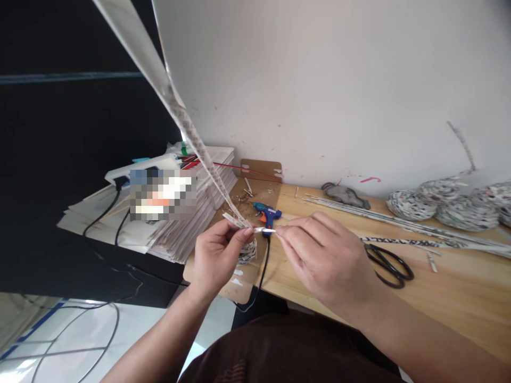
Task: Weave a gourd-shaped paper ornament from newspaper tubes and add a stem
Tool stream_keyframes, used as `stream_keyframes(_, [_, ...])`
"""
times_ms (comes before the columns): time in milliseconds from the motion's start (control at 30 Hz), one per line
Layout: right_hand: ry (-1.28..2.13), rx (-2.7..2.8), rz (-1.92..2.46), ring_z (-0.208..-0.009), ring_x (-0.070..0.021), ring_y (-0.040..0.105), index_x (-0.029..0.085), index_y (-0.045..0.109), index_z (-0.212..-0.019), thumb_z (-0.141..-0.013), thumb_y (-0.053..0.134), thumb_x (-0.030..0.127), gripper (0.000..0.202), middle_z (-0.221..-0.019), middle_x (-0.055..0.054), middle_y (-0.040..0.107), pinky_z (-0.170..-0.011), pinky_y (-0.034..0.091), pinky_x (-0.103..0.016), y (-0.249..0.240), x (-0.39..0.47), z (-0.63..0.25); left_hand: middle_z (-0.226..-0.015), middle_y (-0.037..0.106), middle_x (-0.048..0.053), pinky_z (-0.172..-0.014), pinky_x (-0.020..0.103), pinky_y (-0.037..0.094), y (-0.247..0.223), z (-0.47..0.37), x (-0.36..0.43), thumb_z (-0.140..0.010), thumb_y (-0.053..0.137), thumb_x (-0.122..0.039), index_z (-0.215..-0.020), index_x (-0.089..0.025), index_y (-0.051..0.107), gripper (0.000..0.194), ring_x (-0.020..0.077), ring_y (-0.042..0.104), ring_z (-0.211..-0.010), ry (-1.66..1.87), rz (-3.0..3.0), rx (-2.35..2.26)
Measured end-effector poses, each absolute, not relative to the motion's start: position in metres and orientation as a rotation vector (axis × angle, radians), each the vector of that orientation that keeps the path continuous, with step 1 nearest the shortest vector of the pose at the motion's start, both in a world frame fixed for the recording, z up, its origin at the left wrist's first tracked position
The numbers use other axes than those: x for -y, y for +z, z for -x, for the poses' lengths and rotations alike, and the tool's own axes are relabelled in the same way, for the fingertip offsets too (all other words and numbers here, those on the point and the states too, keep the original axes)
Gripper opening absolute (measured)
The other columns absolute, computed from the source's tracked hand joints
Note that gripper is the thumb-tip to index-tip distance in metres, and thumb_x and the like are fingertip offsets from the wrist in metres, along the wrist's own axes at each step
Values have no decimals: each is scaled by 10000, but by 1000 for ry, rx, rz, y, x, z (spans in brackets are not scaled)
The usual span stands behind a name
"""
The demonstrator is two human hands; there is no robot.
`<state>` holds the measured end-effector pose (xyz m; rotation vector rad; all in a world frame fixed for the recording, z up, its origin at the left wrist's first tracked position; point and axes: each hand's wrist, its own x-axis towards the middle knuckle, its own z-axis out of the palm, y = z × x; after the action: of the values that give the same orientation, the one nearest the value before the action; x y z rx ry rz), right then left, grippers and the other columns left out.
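My left hand (215, 258) is closed, its thumb and fingers pinching a rolled newspaper strip (187, 127) that rises toward the upper left. Between my hands runs a short, thin white paper end (264, 230), which the fingertips of my right hand (323, 258) pinch on its other side. Just below my left fingers a small woven newspaper piece (248, 252) shows, partly covered by the hand. Behind the paper end lies a blue hot glue gun (273, 214) with an orange trigger.
Black-handled scissors (391, 266) lie right of my right hand. Long paper rods (359, 215), a grey glove-like cloth (346, 195) and woven paper balls (413, 205) are along the wall. A paper stack (179, 234) and power strip (139, 167) stand left. Cardboard (231, 292) covers the table's left end.
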<state>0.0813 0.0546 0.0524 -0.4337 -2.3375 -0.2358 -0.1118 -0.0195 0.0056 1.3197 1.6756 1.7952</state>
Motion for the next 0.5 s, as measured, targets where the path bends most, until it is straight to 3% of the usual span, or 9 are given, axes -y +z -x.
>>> stream_keyframes(500, [-266, 2347, 390, -802, -218, 611, 125, 692, -884, -940, 547, 49, 173, -830, -86, 696, -745, 496, -370, 55, -52, -80, -902, 798, 26, -740, 266, 594, 9, 109, 21, -835, 757, -258, -906, -207, 785, 92, 169, 734, -796, 1726, -1419, -1729])
